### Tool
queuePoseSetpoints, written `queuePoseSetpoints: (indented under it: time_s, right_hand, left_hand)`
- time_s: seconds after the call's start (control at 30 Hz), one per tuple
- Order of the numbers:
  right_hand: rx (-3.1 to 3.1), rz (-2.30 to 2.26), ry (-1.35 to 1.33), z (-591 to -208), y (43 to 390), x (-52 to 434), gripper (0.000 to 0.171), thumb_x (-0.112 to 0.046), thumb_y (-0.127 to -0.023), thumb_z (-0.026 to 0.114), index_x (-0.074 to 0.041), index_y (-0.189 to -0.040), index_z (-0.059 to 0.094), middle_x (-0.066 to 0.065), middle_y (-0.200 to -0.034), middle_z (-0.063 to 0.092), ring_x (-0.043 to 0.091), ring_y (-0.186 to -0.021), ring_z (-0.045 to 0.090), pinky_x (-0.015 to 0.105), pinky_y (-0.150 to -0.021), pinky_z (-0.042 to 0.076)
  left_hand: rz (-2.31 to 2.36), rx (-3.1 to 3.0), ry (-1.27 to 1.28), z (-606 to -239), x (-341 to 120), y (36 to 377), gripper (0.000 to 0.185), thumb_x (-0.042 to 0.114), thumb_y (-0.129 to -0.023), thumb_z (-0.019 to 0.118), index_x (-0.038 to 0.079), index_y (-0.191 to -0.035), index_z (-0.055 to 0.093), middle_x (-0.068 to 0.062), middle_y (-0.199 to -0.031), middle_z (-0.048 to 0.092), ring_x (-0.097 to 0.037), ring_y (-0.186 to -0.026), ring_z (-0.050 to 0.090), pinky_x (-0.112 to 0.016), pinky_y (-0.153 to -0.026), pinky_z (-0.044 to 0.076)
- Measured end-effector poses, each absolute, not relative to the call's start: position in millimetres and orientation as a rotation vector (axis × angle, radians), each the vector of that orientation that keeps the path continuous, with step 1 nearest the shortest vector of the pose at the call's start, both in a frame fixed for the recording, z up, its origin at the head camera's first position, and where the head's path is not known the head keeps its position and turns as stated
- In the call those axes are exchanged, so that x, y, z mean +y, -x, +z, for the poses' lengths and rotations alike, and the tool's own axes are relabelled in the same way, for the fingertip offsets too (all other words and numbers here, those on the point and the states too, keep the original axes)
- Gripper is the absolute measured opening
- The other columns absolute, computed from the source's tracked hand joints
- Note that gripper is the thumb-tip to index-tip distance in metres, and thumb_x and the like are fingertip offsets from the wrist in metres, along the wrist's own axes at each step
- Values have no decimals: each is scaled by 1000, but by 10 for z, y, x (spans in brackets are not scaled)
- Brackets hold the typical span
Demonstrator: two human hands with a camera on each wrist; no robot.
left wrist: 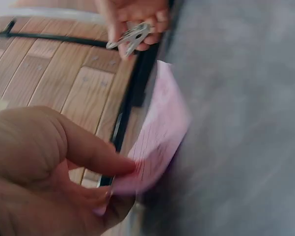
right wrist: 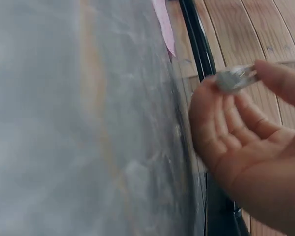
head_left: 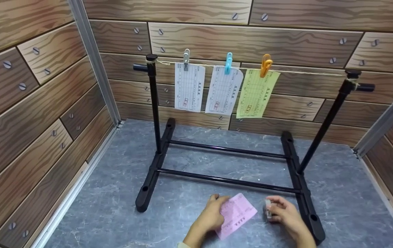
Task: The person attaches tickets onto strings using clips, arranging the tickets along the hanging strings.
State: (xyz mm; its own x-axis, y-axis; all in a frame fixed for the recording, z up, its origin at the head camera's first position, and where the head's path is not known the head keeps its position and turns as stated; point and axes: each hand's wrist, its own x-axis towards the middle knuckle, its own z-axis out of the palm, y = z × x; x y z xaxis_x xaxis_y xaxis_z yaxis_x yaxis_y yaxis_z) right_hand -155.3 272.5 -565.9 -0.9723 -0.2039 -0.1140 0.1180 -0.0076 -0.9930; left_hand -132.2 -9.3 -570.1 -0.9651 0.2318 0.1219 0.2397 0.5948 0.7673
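My left hand (head_left: 213, 215) pinches a pink paper slip (head_left: 236, 215) at its left edge, low over the grey floor; in the left wrist view thumb and fingers (left wrist: 95, 157) clamp the pink slip (left wrist: 157, 142). My right hand (head_left: 281, 212) pinches a pale grey clothespin (head_left: 268, 208) just right of the slip; the clothespin (right wrist: 235, 78) sits between thumb and fingertips. A black stand (head_left: 157, 137) carries a string (head_left: 306, 72) with a white slip (head_left: 189, 88), a second white slip (head_left: 223, 91) and a green slip (head_left: 255, 93), each under its own clip.
Wood-pattern walls (head_left: 27, 103) enclose the grey marbled floor (head_left: 107, 199) on three sides. The stand's two black feet (head_left: 303, 193) and crossbars (head_left: 227, 180) lie just beyond my hands. The right half of the string is bare.
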Motion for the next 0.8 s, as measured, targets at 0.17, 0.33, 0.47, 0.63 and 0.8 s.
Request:
queuePoseSetpoints:
  time_s: [0.17,0.33,0.47,0.63,0.8]
  right_hand:
    - [1905,-2203,138,-5624,1626,2800,23,6,-96,56,-1,-116,65,7,-94,67,15,-81,65,32,-68,58]
    - [1895,-2187,133,-5560,1680,2811,22,4,-97,57,-5,-116,66,8,-96,68,15,-83,65,34,-70,58]
    - [1928,-2162,118,-5513,1665,2848,23,4,-97,58,-1,-119,63,7,-96,66,17,-86,65,35,-71,58]
    - [1988,-2152,113,-5461,1642,2912,25,5,-96,58,4,-121,60,7,-94,64,16,-82,64,33,-69,57]
    - [2066,-2135,106,-5388,1633,2962,30,5,-95,61,12,-123,57,7,-92,63,14,-77,61,32,-65,57]
  left_hand:
    - [-1529,-2783,466,-5631,-300,1393,73,-22,-59,48,5,-124,69,-12,-122,60,-30,-112,58,-45,-100,47]
    - [-1631,-2768,552,-5574,-476,1457,60,-23,-62,48,4,-106,78,0,-106,66,-16,-104,59,-36,-98,47]
    - [-1643,-2764,638,-5514,-516,1505,58,-23,-64,48,1,-109,77,2,-103,65,-12,-101,57,-31,-96,47]
    - [-1663,-2763,685,-5362,-490,1585,44,-18,-74,56,2,-107,78,4,-99,66,-11,-93,57,-27,-85,48]
    - [-1615,-2733,758,-5161,-389,1713,26,-11,-83,64,3,-98,80,4,-94,70,-13,-91,63,-23,-80,51]
